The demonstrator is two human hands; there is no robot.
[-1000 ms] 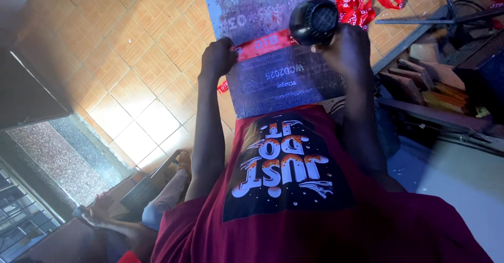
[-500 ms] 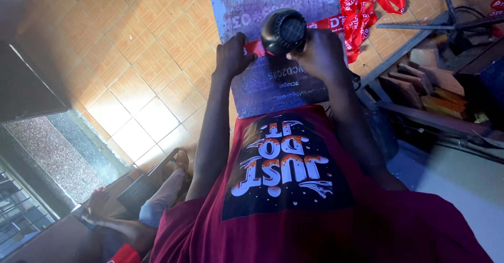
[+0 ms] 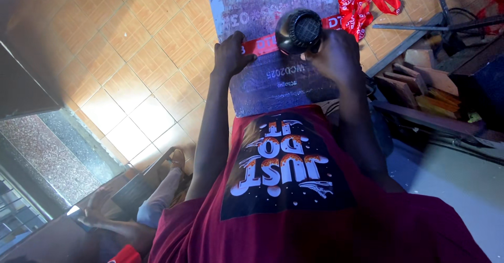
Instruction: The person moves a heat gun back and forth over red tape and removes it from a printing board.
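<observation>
Squarely over the board (image 3: pixel 278 79) lies the red ribbon (image 3: pixel 262 45), stretched flat across the grey printed panel that leans out from your lap over the tiled floor (image 3: pixel 152 58). Your left hand (image 3: pixel 230 55) presses its fingers down on the ribbon's near end, pinning it to the board rather than closing around it. Your right hand (image 3: pixel 336 58) is clenched around the handle of a black dryer (image 3: pixel 299 32), whose round grille faces up toward you while its body sits just above the ribbon.

To do this step well, it seems wise to keep the ribbon taut and straight under the left fingers, hold the dryer close without resting it on the fabric, and keep the pinning fingers out of the warm air. Whether the nozzle touches the ribbon cannot be told from here.

More ribbon lies in a loose red heap (image 3: pixel 362 3) on the floor past the board's far right corner. Wooden blocks (image 3: pixel 404 81) and a dark metal frame (image 3: pixel 446 24) sit to the right. At lower left, another person's leg (image 3: pixel 160 189) rests on the tiles.
</observation>
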